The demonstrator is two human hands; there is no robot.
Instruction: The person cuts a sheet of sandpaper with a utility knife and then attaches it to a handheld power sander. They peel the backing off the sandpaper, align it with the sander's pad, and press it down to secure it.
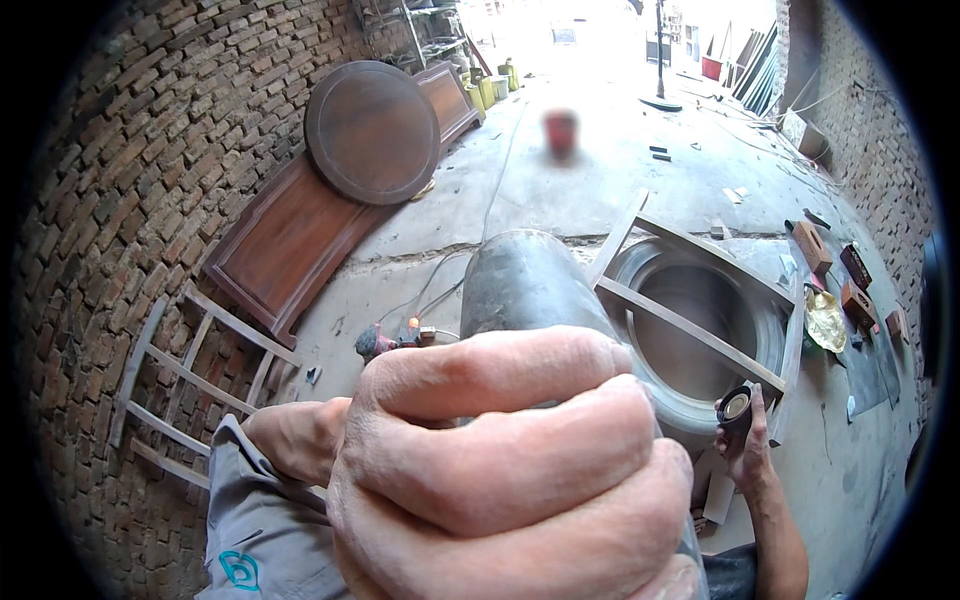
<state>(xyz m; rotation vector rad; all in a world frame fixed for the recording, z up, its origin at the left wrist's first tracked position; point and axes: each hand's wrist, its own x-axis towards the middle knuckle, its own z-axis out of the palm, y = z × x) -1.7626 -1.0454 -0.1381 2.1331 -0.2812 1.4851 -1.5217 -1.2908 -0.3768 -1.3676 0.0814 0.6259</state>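
Close to the camera, my left hand (510, 450) is wrapped round a dark grey cylinder, most likely a drinking bottle (525, 275). Its far end points away from me, and the fingers hide its near end. Lower right, my right hand (752, 450) grips a small black round cap (736, 407) with a pale ring inside. Beside that hand, a wooden frame (690, 335) lies across a large tyre (655, 395) on the floor.
A round brown tabletop (372, 130) leans with a long wooden panel (290, 240) by the brick wall (130, 200). A pale slatted frame (180, 365) stands left. A power tool (375, 343) with a cord lies on the floor. Reddish blocks (812, 247) are at right.
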